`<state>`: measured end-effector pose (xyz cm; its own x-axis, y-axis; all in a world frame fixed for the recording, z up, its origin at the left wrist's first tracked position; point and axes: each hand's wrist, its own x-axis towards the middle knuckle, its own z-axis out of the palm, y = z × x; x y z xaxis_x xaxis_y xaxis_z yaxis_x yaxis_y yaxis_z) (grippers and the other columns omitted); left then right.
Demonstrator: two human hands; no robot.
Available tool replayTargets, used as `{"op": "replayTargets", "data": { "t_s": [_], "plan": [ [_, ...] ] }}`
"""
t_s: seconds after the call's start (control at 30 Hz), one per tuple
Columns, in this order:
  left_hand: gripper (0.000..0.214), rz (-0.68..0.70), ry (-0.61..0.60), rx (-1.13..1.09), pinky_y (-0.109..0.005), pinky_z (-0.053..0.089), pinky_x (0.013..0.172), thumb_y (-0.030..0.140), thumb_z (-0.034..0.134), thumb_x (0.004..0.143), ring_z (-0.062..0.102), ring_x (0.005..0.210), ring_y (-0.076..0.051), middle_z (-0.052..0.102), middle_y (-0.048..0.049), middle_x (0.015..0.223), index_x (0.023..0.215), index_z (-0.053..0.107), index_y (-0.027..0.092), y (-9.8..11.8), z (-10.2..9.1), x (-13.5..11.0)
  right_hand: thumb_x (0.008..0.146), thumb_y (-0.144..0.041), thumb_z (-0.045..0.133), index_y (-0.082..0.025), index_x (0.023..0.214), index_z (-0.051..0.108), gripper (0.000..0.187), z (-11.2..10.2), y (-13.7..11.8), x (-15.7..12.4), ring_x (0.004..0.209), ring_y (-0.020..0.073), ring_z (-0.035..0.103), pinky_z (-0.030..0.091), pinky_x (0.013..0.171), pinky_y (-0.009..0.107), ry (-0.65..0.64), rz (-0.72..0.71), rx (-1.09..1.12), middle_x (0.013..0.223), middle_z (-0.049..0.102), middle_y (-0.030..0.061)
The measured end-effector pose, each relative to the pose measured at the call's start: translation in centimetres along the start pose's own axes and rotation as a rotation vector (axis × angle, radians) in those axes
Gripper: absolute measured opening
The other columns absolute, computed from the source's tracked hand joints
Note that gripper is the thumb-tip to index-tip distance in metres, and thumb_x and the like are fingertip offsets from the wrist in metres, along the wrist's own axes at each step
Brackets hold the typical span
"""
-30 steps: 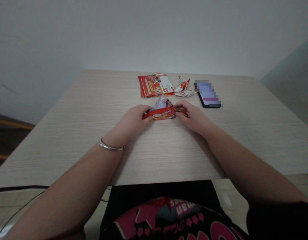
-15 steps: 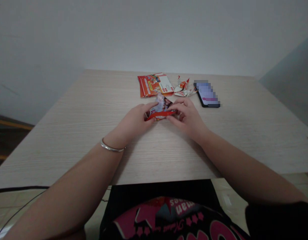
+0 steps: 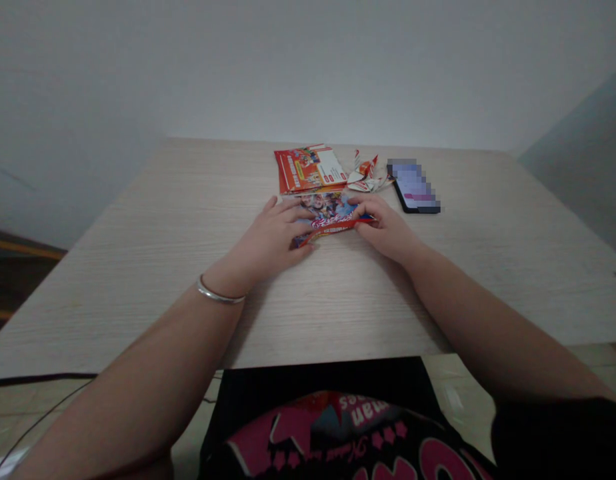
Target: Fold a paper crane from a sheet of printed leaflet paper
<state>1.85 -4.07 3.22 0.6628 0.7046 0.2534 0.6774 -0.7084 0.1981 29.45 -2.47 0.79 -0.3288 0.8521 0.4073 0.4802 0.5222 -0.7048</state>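
Note:
A colourful printed paper sheet (image 3: 331, 208) lies spread wide on the table, its red lower strip turned up along the edge nearest me. My left hand (image 3: 271, 237) rests on the sheet's left end with fingers outstretched and the thumb by the lower edge. At the right end, my right hand (image 3: 385, 223) pinches the red strip between thumb and fingers. Both ends of the sheet are partly hidden under my fingers.
Behind the sheet sits a stack of red and white printed leaflets (image 3: 308, 167). Beside it are folded paper pieces (image 3: 365, 175) in red and white. A phone (image 3: 415, 187) lies to their right. The pale wooden table (image 3: 188, 200) meets a wall at the back.
The paper sheet, bunched up with a raised peak before, is now spread flatter and wider. My left hand has flattened onto it, and my right hand has moved slightly right.

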Motion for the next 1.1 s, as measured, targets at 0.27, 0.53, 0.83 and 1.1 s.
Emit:
{"op": "replayTargets", "data": {
  "t_s": [0.27, 0.53, 0.83, 1.1],
  "plan": [
    [0.029, 0.094, -0.043, -0.129, -0.058, 0.030, 0.125, 0.036, 0.055, 0.103, 0.069, 0.124, -0.027, 0.080, -0.0096, 0.119, 0.114, 0.075, 0.019, 0.0, 0.3, 0.4, 0.085, -0.028, 0.076, -0.025, 0.084, 0.070, 0.006, 0.3, 0.3, 0.2, 0.125, 0.0299, 0.065, 0.050, 0.114, 0.058, 0.061, 0.158, -0.035, 0.115, 0.072, 0.0087],
    [0.029, 0.118, -0.049, -0.300, -0.043, 0.052, 0.109, 0.034, 0.057, 0.102, 0.070, 0.112, -0.023, 0.080, -0.0092, 0.115, 0.117, 0.076, 0.018, -0.1, 1.0, 0.6, 0.085, -0.030, 0.078, -0.025, 0.089, 0.074, 0.007, 0.3, 0.4, 0.1, 0.110, 0.0266, 0.069, 0.053, 0.109, 0.054, 0.006, 0.140, -0.046, 0.108, 0.076, 0.0063],
    [0.042, 0.168, -0.087, -0.235, -0.055, 0.040, 0.125, 0.041, 0.054, 0.104, 0.056, 0.143, -0.029, 0.067, -0.0125, 0.147, 0.139, 0.070, 0.023, -1.3, 2.0, 0.2, 0.086, -0.025, 0.077, -0.026, 0.097, 0.082, 0.012, -1.1, 0.7, 0.1, 0.115, 0.0269, 0.068, 0.055, 0.104, 0.048, -0.144, 0.059, -0.081, 0.119, 0.073, 0.0080],
    [0.060, 0.155, -0.119, -0.044, -0.066, 0.033, 0.124, 0.052, 0.053, 0.102, 0.049, 0.144, -0.040, 0.053, -0.0186, 0.157, 0.155, 0.058, 0.025, -0.2, 2.5, -0.4, 0.087, -0.024, 0.076, -0.028, 0.094, 0.084, 0.011, -2.0, 0.4, 0.0, 0.123, 0.0270, 0.065, 0.056, 0.105, 0.047, -0.279, -0.030, -0.102, 0.133, 0.069, 0.0079]
  ]
}}
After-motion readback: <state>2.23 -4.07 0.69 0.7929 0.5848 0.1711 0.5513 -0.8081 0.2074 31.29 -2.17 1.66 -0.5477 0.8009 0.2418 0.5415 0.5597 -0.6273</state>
